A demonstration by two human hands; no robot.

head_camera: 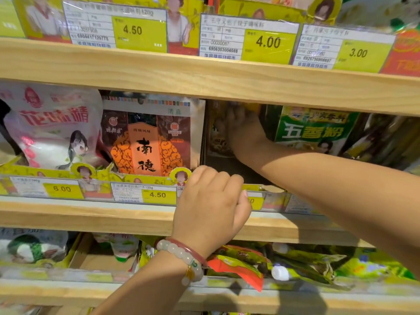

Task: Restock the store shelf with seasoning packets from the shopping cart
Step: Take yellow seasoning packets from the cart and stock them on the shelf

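Shelving is pale planed wood (204, 80) with clear plastic price strips along the front edges. Stock consists of glossy, crinkled foil and plastic pouches.

The right hand (244, 130) reaches deep into the middle shelf bay, fingers pressed against a dark seasoning packet (218, 133) standing upright there; whether it grips the packet cannot be told.

The left hand (211, 208), wearing bead bracelets (179, 255), is curled over the middle shelf's front lip.

Legible price tags: 4.50 (133, 30), 4.00 (268, 42), 3.00 (358, 52), 6.00 (61, 188). The orange pouch (147, 142) reads 南德; the green pouch (314, 130) reads 五香粉.
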